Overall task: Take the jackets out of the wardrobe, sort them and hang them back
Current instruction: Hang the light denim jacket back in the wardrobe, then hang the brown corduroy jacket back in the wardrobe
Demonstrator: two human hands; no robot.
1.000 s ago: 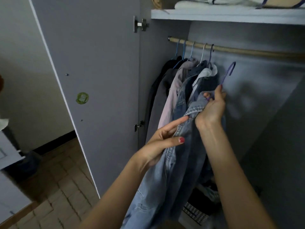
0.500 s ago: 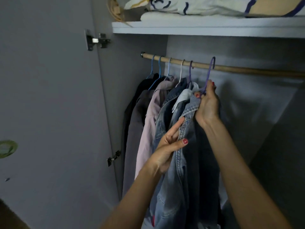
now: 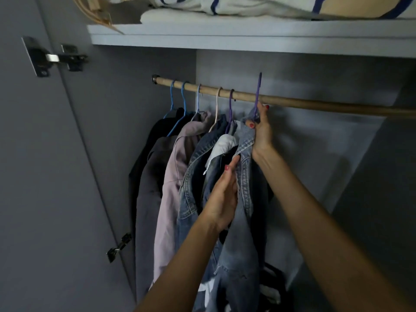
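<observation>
A light blue denim jacket (image 3: 242, 239) hangs from a purple hanger (image 3: 258, 93) whose hook rises just above the wooden rail (image 3: 315, 104). My right hand (image 3: 261, 131) grips the hanger's neck and the jacket's collar right under the rail. With straight fingers, my left hand (image 3: 222, 197) presses the jacket's front edge, lower down. To the left on the rail hang a black jacket (image 3: 144, 167), a dark grey one (image 3: 148, 212), a pale pink one (image 3: 171, 190), and another denim jacket (image 3: 191, 176). A jacket with a white collar (image 3: 221, 147) hangs there too.
The open wardrobe door (image 3: 45, 176) stands at the left with two hinges. A white shelf (image 3: 247, 37) above the rail carries folded bedding (image 3: 247, 7). The rail's right part is bare. Dark items (image 3: 272, 287) lie on the wardrobe floor.
My right hand has lifted the purple hanger and denim jacket up to the rail; its hook now rises over the rail. My left hand slid up the jacket's front.
</observation>
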